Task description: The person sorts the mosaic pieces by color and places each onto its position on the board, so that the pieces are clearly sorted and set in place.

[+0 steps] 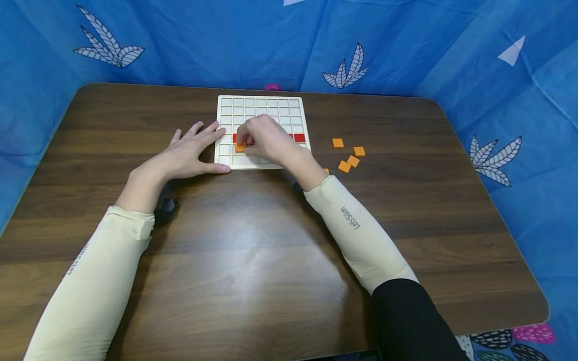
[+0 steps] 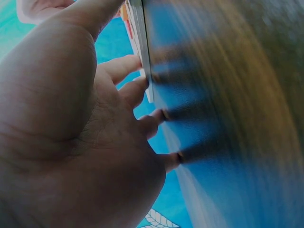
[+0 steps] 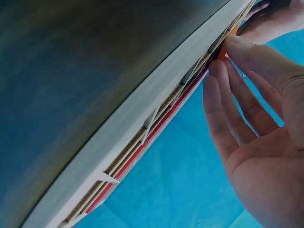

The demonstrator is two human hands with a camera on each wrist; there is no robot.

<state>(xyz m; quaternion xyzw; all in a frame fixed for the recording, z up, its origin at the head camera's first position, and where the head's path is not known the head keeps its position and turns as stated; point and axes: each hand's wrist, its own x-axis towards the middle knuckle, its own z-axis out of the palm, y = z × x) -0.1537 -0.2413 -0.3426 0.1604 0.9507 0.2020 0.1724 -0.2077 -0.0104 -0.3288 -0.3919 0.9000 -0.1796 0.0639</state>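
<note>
A white gridded board (image 1: 273, 111) lies at the back middle of the table, with a row of red square tiles (image 1: 299, 138) across it. My right hand (image 1: 268, 139) is over the board and pinches an orange square tile (image 1: 240, 148) at a cell just below the red row, near the left side. In the right wrist view, thumb and fingertips meet on that orange tile (image 3: 232, 38). Spread out, my left hand (image 1: 182, 154) touches the board's left edge with its fingers and the lower left corner with its thumb. The right hand hides the middle of the red row.
Several loose orange tiles (image 1: 353, 161) lie right of the board on the brown wooden table (image 1: 217, 281); one is partly hidden by the right wrist. Dark devices (image 1: 166, 210) are on the wrists. A blue patterned cloth (image 1: 217, 45) hangs around the table.
</note>
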